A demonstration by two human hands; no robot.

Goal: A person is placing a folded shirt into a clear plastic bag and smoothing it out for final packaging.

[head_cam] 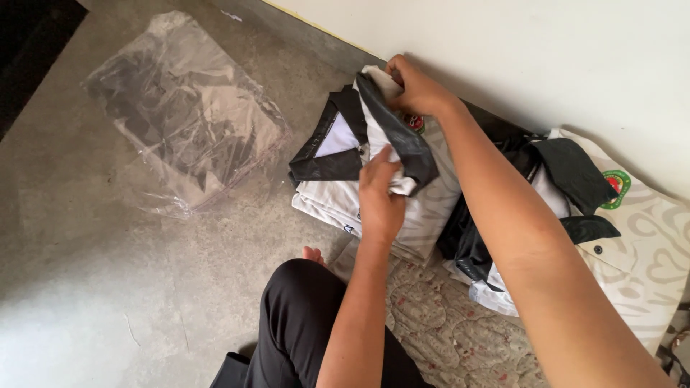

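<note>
1. Far left there's a clear plastic bag [183, 115] lying flat on the concrete floor [86, 287], well apart from both hands. Looks like a folded pale garment is inside it, but the glare on the plastic makes that hard to call.

2. Next over is the folded shirt [345, 190], cream with a faint pattern and a black collar [327, 162]. It sits on top of a small stack right up against the wall [539, 50], straight ahead of the person. Its long side runs roughly from the wall back toward their knee [302, 287].

3. The left hand [379, 197] is the nearer one, coming in from below. Fingers are curled, pinching a bunched bit of pale fabric where a black sleeve or trim strip [399, 136] crosses the shirt.

4. The right hand [419, 90] reaches further, to the wall-side edge, closed around the top end of that same black strip and the cloth under it. So both hands have the shirt, one at each end of the strip.

5. Right side: another patterned shirt [640, 230] with a round badge, spread loosely over a dark garment [467, 244], partly on a quilted mat [445, 323].

6. Hidden stuff: the right forearm covers where the two piles meet, the right-hand pile is cut off by the frame edge, and I can't count the shirts in the stack.
</note>
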